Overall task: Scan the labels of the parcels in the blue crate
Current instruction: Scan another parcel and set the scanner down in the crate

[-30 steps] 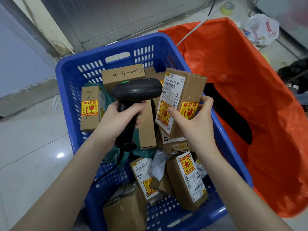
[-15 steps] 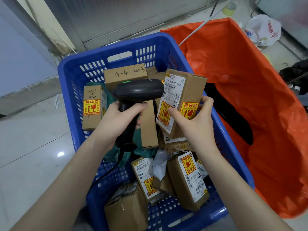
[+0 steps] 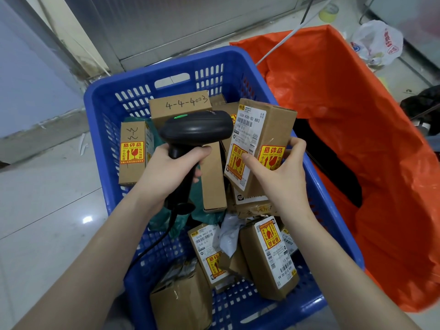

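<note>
The blue crate (image 3: 104,129) holds several brown cardboard parcels with white labels and yellow fragile stickers. My left hand (image 3: 171,172) grips the handle of a black barcode scanner (image 3: 197,129), whose green light is lit and whose head points right. My right hand (image 3: 278,172) holds one parcel (image 3: 269,129) upright above the crate, its white label facing the scanner head a short way off. A box marked 4-4-4003 (image 3: 181,108) stands behind the scanner. Another labelled parcel (image 3: 269,256) lies near the crate's front.
An open orange bag (image 3: 381,163) lines a bin right beside the crate, with something black inside. A white plastic bag (image 3: 378,44) and a tape roll (image 3: 328,13) lie on the floor at the back right. Tiled floor spreads to the left.
Almost nothing has moved. Both hands keep the scanner and the parcel in the same pose; the view has shifted very slightly.
</note>
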The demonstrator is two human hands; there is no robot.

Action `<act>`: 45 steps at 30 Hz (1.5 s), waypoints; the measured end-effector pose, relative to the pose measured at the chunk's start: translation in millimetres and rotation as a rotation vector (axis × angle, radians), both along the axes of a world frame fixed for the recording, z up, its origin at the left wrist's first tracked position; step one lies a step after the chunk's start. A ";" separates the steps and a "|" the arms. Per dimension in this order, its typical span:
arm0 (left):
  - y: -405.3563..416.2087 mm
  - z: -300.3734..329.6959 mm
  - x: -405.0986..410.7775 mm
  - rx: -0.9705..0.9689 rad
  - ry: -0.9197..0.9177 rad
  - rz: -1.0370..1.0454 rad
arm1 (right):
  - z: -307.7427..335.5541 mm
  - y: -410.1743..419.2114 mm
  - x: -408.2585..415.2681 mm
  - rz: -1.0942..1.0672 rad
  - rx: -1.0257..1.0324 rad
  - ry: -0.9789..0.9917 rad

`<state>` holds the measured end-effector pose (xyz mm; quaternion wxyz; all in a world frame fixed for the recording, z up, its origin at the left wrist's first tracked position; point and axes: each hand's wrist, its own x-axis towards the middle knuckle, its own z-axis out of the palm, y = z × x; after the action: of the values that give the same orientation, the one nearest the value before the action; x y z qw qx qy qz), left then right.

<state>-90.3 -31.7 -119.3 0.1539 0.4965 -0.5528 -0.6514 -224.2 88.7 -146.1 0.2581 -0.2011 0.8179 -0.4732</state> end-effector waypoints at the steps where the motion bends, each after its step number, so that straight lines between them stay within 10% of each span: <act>1: -0.2 -0.1 0.3 -0.003 -0.005 -0.002 | -0.1 0.1 -0.2 0.000 0.001 0.000; 45: -5.8 -31.0 13.3 -0.035 -0.212 0.089 | -16.0 4.4 -4.3 0.096 0.256 -0.117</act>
<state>-77.0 -37.5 -150.3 0.1320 0.5840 -0.5545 -0.5780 -228.6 93.1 -162.1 0.3510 -0.1773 0.8447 -0.3631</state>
